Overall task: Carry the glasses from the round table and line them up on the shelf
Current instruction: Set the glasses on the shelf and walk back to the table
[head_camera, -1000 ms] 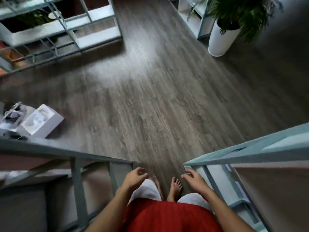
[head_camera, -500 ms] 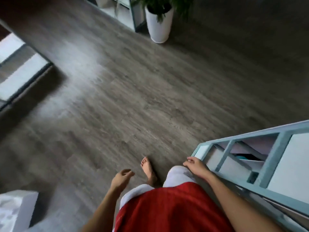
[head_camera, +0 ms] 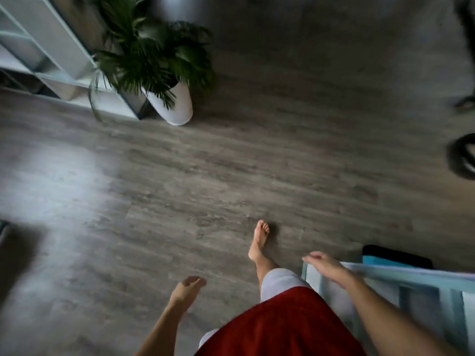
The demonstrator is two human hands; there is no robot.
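While the view looks down on a grey wood-grain floor (head_camera: pixel 180 176), both of the person's hands hang in front of the body with nothing in them. The left hand (head_camera: pixel 186 291) is low and left of centre, its fingers loosely curled and parted, holding nothing. The right hand (head_camera: pixel 325 264) is spread flat with the fingers extended, blurred, and it lies over the near corner of a pale blue metal shelf frame (head_camera: pixel 416 286) at the lower right; whether the palm actually touches the frame cannot be told. One bare foot (head_camera: pixel 258 240) is planted on the floor ahead of the body, between the two hands in the picture, and a white trouser leg (head_camera: pixel 281 281) shows above a red garment (head_camera: pixel 277 327) that fills the bottom edge. No glasses and no round table appear anywhere in this view, so where the glasses are cannot be told. At the upper left a green leafy plant (head_camera: pixel 149 55) stands in a white pot (head_camera: pixel 174 104), just beside a white open shelving unit (head_camera: pixel 43 50). At the right edge a dark round object (head_camera: pixel 462 155) lies on the floor, too blurred to identify. A dark strip (head_camera: pixel 395 255) sits just behind the blue frame.
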